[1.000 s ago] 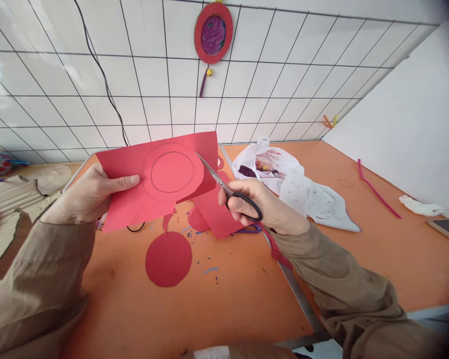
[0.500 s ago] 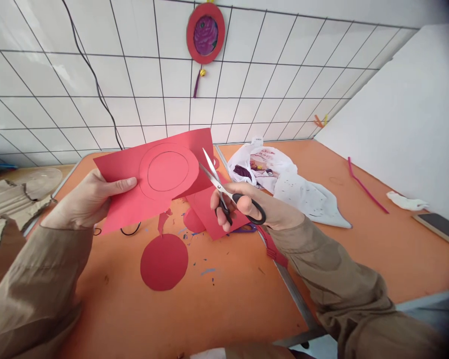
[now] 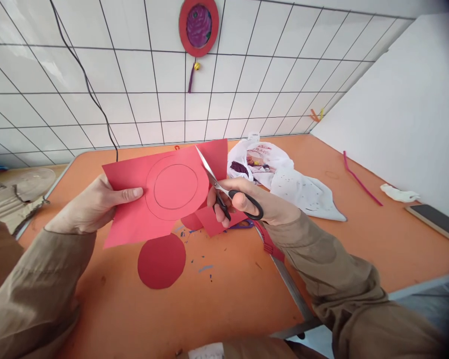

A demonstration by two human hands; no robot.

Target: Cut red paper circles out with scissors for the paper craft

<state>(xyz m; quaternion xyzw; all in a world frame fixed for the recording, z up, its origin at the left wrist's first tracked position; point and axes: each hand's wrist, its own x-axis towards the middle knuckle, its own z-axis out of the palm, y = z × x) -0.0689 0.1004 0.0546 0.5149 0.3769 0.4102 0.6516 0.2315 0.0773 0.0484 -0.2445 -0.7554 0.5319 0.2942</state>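
Note:
My left hand (image 3: 106, 202) grips the left side of a red paper sheet (image 3: 129, 224), thumb on top and fingers hidden behind. Two circles, one inside the other, are drawn on the sheet, and its right part is cut along the outer line. In my right hand (image 3: 246, 199) are scissors (image 3: 215, 183) with black handles. One blade lies over the sheet's front near the top of the cut; the other blade is hidden behind the paper. Below the sheet, a red paper disc (image 3: 162, 261) rests on the table.
Red paper pieces (image 3: 219, 222) and purple-handled scissors (image 3: 242, 224) lie behind my right hand. A white plastic bag (image 3: 272, 162) stands at the back. Torn cardboard (image 3: 2, 214) is at left. A round red-framed ornament (image 3: 198, 27) hangs on the tiled wall. Scraps dot the orange table (image 3: 194, 319).
The sheet has shifted right and slightly down in view. The scissors' blades have come closer together, with the upper one now over the paper. The view has also shifted a little.

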